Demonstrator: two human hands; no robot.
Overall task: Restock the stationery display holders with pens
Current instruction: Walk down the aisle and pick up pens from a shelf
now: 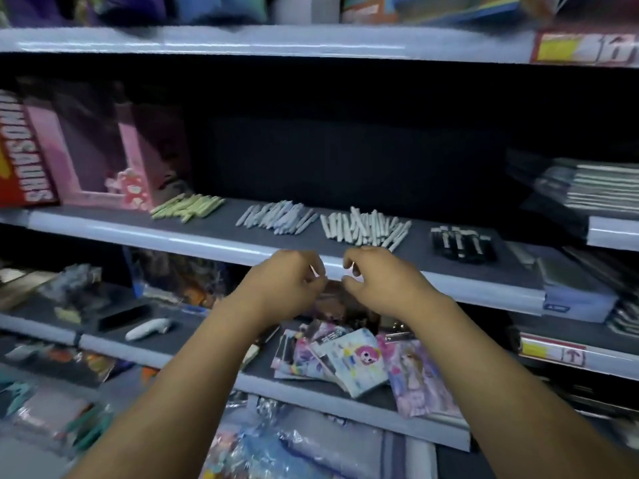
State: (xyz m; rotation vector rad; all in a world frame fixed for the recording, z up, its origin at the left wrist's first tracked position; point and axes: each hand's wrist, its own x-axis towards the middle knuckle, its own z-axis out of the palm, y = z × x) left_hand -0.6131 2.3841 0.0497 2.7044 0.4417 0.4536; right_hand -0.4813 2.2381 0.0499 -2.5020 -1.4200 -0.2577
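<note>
Four loose piles of pens lie on the middle shelf (173, 236): green pens (186, 207), grey-blue pens (276, 217), white pens (366, 228) and black pens (461, 243). My left hand (287, 285) and my right hand (377, 281) hover close together in front of the shelf's front edge, below the grey-blue and white piles. The left hand's fingers are curled tight with nothing plainly held. The right hand's fingers are loosely bent, with a gap between thumb and forefinger. No display holder shows in this blurred view.
A pink box (103, 150) and a red dinosaur box (24, 150) stand at the shelf's left. Stacked notebooks (587, 188) fill the right. The lower shelf holds colourful card packets (345, 357), a white device (147, 328) and a black tray (122, 318).
</note>
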